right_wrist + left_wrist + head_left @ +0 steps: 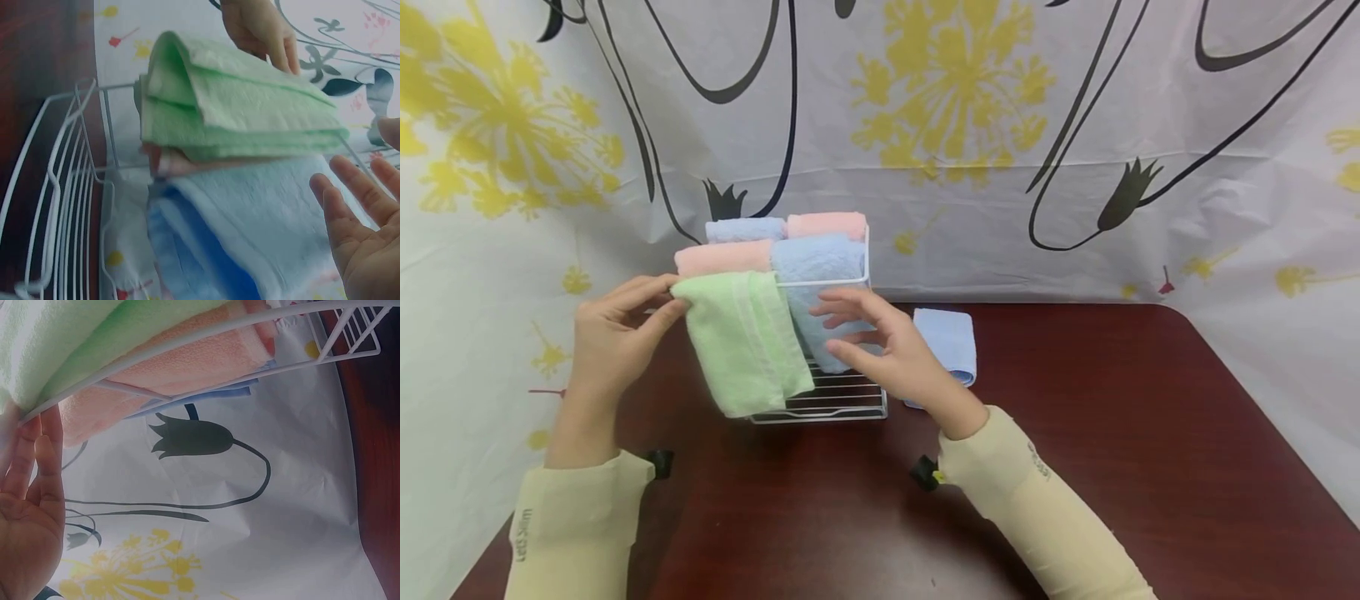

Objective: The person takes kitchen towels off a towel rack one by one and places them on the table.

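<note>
A light green towel (737,342) hangs folded over the front left of a white wire rack (820,410). My left hand (617,333) pinches the towel's upper left corner between thumb and fingers, right at the rack's top wire (187,347) in the left wrist view. Just right of the green towel, a blue towel (820,258) drapes over the same top wire. In front of that blue towel is my right hand (887,346), its fingers spread and nothing in them. The right wrist view shows the green towel (262,100) folded in layers.
Behind the front towels lie a pink towel (726,257), another blue towel (745,229) and a second pink one (827,224). A folded light blue towel (945,337) lies on the dark red table (1112,433), right of the rack. A patterned white sheet (962,225) hangs behind.
</note>
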Demonstrator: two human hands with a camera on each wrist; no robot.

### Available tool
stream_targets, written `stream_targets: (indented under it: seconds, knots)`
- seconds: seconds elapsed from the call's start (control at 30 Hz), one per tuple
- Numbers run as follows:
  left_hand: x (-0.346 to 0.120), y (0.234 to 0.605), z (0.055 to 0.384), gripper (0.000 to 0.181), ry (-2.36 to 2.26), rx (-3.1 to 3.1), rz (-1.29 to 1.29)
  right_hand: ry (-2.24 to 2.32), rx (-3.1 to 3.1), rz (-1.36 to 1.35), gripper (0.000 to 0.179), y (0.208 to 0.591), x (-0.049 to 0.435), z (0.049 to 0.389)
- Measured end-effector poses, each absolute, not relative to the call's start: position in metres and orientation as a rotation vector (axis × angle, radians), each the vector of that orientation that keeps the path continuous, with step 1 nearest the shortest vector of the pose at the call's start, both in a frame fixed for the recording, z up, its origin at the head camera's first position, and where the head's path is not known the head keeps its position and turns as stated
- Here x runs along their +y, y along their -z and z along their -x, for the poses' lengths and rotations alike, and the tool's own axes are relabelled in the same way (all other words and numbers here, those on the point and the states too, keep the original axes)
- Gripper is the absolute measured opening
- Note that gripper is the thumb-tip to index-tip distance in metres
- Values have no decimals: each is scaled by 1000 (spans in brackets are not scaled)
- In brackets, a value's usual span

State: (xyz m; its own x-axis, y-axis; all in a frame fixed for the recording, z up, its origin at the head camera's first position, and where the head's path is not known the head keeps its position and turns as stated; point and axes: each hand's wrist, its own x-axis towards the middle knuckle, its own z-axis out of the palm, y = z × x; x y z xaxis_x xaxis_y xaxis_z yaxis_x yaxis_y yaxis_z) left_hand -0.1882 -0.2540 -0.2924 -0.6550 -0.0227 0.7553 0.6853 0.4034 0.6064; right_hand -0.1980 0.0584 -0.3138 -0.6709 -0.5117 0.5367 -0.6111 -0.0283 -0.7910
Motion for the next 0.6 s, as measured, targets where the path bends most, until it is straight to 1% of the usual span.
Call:
stream_targets:
  seconds: [0.23,0.6]
  knots:
    - [-255,292,186,24,1262,-1989,539,-1798,-2173,-1233,55,310,33,197]
    - [-255,293,188,24,1291,-1951,573,-1741,-2154,-1226,54,301,10,195]
